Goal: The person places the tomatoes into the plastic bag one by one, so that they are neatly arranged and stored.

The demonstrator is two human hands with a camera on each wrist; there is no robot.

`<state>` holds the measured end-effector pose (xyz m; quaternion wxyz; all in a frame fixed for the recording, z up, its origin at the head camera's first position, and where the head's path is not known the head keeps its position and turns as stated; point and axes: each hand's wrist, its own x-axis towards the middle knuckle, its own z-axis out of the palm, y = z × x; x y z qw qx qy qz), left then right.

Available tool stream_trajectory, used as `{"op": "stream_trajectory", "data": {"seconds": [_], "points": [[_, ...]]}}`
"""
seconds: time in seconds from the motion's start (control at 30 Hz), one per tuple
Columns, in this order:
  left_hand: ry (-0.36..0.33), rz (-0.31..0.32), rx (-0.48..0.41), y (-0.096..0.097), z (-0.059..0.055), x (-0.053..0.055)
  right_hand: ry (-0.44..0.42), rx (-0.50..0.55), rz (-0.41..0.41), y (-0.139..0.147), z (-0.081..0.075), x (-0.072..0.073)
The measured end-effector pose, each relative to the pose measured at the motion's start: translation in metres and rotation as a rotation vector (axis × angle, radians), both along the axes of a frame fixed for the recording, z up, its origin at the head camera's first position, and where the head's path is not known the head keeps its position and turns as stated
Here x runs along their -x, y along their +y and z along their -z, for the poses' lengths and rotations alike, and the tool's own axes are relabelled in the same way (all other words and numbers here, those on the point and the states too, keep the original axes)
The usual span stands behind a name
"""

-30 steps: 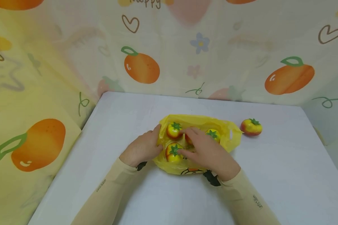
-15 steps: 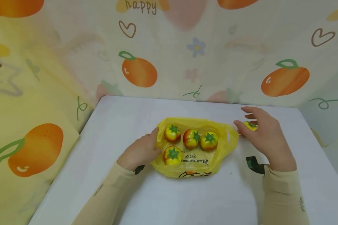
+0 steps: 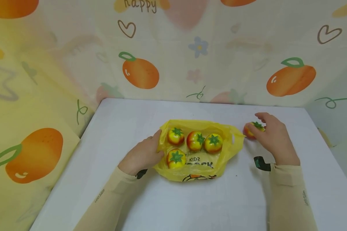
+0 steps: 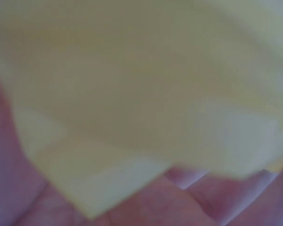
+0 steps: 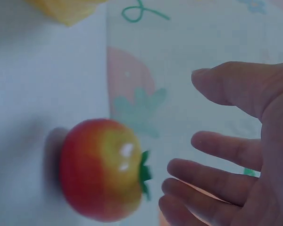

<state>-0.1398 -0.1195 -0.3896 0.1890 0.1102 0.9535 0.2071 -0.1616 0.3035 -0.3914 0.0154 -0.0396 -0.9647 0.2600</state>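
At the left end of a yellow plastic bag (image 3: 177,175), my left hand (image 3: 141,154) grips its edge. In the left wrist view the yellow film (image 4: 132,94) spreads across the palm and hides much of the fingers. Several red-yellow tomatoes with green star-shaped tops, one of them a tomato (image 3: 176,158) near the left hand, lie in the bag's open mouth. My right hand (image 3: 273,136) hovers by a lone tomato (image 5: 101,169) on the table. Its thumb and fingers are spread, with a gap between them and the fruit in the right wrist view.
A white table (image 3: 191,205) carries everything. Behind it hangs a cream curtain (image 3: 176,67) printed with oranges and hearts, which continues along the left side. The bag's handle end (image 3: 234,139) points toward the lone tomato.
My right hand has left the bag's mouth and moved right to the lone tomato, then lowered slightly. My left hand has stayed on the bag's edge. The head view has shifted a little.
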Motion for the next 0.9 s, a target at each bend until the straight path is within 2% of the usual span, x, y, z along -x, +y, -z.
{"op": "stream_trajectory", "data": {"seconds": [0.3,0.67,0.9], "points": [[0.008,0.007,0.002,0.000,0.001,0.000,-0.149,-0.029,0.072,0.010,0.024,0.011],[0.011,0.008,0.008,-0.002,0.003,0.001,-0.205,-0.021,0.106,0.009,0.030,0.015],[0.003,0.005,0.013,-0.001,0.002,0.001,-0.216,-0.010,0.084,0.009,0.035,0.016]]}}
